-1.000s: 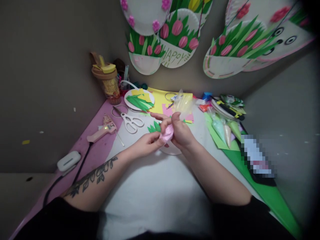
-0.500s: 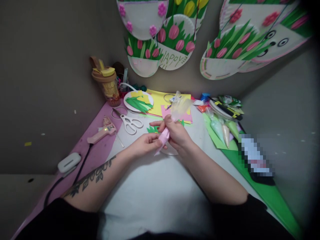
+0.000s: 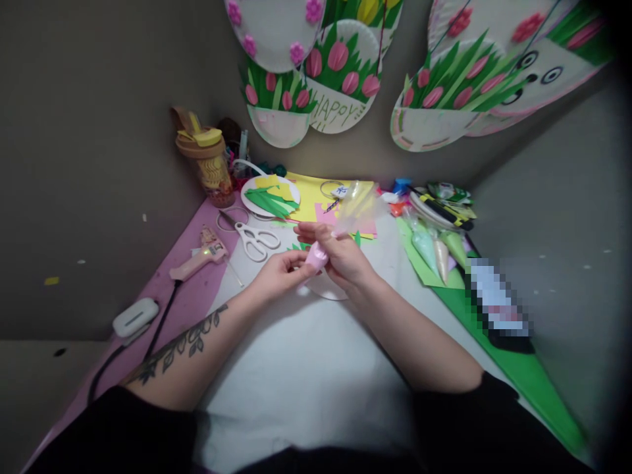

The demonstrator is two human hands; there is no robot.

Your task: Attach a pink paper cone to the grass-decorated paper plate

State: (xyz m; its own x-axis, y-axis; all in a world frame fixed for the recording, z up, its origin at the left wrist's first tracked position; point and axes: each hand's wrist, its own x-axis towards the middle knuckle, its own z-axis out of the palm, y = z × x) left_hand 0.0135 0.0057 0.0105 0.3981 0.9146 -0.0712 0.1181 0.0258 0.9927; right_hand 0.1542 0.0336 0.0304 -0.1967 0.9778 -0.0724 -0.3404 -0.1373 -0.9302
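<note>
Both hands hold a clear piping bag filled with something pink above the middle of the table. My left hand pinches its lower, filled end between thumb and fingers. My right hand is wrapped round the bag higher up, with some fingers stretched to the left. The loose, see-through top of the bag sticks up beyond my right hand. Beneath lies a white paper plate with green paper leaves at its far side, mostly hidden by my hands.
At left lie white-handled scissors and a pink glue gun; a tumbler stands behind. Green strips fill another plate. At right are more piping bags and a phone. Paper-plate tulip crafts hang at the back.
The pink bag has turned in my hands, and its pointed tip no longer shows. My right hand has come closer over it, its fingers stretching further left. The view has shifted slightly.
</note>
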